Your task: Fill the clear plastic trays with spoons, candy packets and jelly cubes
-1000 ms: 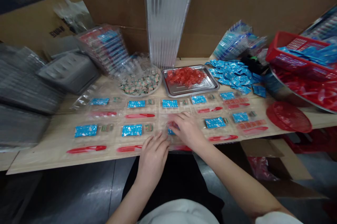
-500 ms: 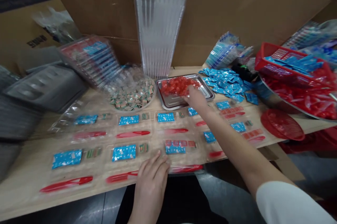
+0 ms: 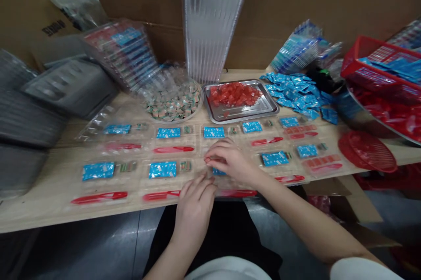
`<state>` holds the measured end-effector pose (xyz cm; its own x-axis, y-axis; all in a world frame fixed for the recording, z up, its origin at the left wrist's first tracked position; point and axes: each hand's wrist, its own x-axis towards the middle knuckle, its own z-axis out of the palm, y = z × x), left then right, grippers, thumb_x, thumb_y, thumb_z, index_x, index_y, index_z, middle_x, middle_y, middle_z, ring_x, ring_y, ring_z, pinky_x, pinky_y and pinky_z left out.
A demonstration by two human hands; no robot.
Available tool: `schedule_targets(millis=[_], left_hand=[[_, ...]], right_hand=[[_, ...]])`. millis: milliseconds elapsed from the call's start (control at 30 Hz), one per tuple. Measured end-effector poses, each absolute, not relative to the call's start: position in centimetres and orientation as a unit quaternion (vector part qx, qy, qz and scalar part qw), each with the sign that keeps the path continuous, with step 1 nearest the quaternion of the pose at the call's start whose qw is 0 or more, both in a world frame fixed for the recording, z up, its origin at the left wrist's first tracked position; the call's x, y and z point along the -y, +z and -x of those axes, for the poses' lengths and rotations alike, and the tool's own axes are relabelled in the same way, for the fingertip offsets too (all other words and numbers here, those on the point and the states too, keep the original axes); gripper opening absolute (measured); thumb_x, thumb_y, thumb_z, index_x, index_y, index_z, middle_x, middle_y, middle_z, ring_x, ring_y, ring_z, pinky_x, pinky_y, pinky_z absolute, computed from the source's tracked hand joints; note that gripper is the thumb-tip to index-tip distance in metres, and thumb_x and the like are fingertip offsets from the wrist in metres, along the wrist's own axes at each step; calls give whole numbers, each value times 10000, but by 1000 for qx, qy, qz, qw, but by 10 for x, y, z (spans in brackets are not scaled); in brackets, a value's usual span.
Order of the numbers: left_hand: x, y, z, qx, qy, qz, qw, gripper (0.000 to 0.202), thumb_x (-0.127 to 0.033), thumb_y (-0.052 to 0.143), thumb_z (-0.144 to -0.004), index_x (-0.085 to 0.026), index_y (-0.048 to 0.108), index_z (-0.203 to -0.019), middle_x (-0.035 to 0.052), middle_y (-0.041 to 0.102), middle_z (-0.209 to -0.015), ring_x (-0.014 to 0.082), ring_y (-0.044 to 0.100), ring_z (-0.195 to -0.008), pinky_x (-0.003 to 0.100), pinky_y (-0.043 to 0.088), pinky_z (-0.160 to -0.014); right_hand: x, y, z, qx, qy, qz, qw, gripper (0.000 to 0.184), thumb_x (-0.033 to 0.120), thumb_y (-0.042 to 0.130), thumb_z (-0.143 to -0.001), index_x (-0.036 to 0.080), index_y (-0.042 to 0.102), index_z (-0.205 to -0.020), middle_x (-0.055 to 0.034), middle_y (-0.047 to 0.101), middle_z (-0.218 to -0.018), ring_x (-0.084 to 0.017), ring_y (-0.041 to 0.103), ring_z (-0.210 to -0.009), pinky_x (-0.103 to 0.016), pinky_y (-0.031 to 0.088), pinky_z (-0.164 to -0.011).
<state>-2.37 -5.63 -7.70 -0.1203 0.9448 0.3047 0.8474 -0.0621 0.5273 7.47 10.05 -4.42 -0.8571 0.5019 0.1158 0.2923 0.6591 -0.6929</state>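
My right hand (image 3: pixel 228 160) hovers over a clear blister tray (image 3: pixel 226 170) near the table's front edge, its fingers curled together in a pinch over small red pieces beside a blue packet (image 3: pixel 217 171). Flat on the front edge of that tray lies my left hand (image 3: pixel 194 203), fingers stretched out and together. A red plastic knife (image 3: pixel 237 193) rests in the tray's front slot. Further back, a metal tray (image 3: pixel 241 111) holds a heap of red wrapped candies (image 3: pixel 234 94).
Rows of filled blister trays (image 3: pixel 163 169) cover the wooden table (image 3: pixel 49 203). A glass dish of green-striped candies (image 3: pixel 173 102), loose blue packets (image 3: pixel 296 89), red baskets (image 3: pixel 368 150), an upright stack of clear trays (image 3: pixel 212 21) and grey trays (image 3: pixel 66 87) ring the work area.
My right hand reached back to the metal tray of red candies, then returned to the front blister tray. My left hand stayed on the tray's front edge.
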Motion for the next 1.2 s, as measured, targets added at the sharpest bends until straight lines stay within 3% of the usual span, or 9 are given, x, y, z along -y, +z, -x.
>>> schedule_targets(millis=[333, 467, 567, 733, 800, 900, 967, 1067, 1200], left_hand=[[56, -78, 24, -673, 299, -674, 61, 151, -111, 493, -858, -197, 614, -884, 40, 698, -976, 245, 583, -1077, 400, 431, -879], [53, -73, 30, -657, 324, -679, 55, 144, -103, 522, -842, -209, 616, -865, 19, 703, -963, 220, 599, -1045, 395, 406, -908], [49, -67, 38, -632, 370, -681, -6, 163, -79, 565, -815, -204, 616, -906, 23, 705, -966, 201, 617, -1012, 399, 382, -941], [34, -33, 47, -564, 438, -694, -91, 195, -52, 632, -753, -195, 617, -883, 41, 701, -894, 193, 635, -943, 398, 395, -941], [25, -15, 43, -554, 463, -690, -45, 165, -70, 606, -776, -198, 606, -880, 39, 686, -885, 177, 628, -931, 359, 430, -904], [0, 3, 30, -596, 474, -644, 77, 63, -177, 568, -826, -202, 601, -874, 30, 667, -876, 160, 624, -884, 288, 471, -802], [-30, 3, 18, -622, 469, -604, 167, 113, -277, 551, -841, -198, 612, -895, 23, 667, -860, 154, 626, -810, 263, 481, -728], [-92, -13, 3, -622, 430, -591, 280, 233, -343, 506, -853, -174, 620, -966, 28, 679, -841, 143, 622, -701, 239, 479, -635], [-171, -43, -13, -657, 334, -633, 237, 203, -271, 510, -837, -163, 663, -915, 47, 704, -800, 164, 638, -709, 248, 460, -654]], right_hand=[[-83, -52, -63, 956, 124, 240, 118, 141, 274, 588, -830, 164, 674, -812, -96, 632, -885, -249, 486, -959, -397, 419, -816], [-90, -40, -91, 917, 191, 285, 204, 207, 267, 560, -844, 191, 627, -1024, -88, 626, -1010, -233, 518, -992, -402, 433, -858], [-97, -31, -142, 856, 235, 351, 299, 334, 147, 432, -874, 246, 548, -1172, -69, 604, -1101, -208, 533, -1055, -400, 434, -905], [-81, -25, -195, 847, 311, 349, 253, 619, 127, 489, -814, 278, 318, -1389, -74, 367, -1426, -231, 324, -1321, -450, 314, -1059], [-79, -24, -199, 817, 362, 345, 287, 508, 194, 529, -825, 256, 422, -1318, -84, 452, -1362, -229, 411, -1261, -422, 365, -1023], [-91, -20, -205, 725, 444, 382, 363, 190, 297, 541, -842, 206, 611, -993, -56, 660, -966, -182, 618, -904, -327, 500, -795], [-106, -19, -215, 672, 486, 421, 367, 185, 347, 570, -821, 186, 621, -895, -32, 661, -820, -152, 621, -735, -281, 504, -665], [-134, -28, -231, 617, 504, 501, 337, 353, 342, 581, -800, 164, 558, -1104, -25, 652, -783, -136, 597, -626, -259, 478, -555], [-170, -49, -240, 647, 353, 623, 260, 413, 296, 538, -826, 143, 493, -1207, -30, 654, -756, -149, 601, -633, -262, 449, -588]])
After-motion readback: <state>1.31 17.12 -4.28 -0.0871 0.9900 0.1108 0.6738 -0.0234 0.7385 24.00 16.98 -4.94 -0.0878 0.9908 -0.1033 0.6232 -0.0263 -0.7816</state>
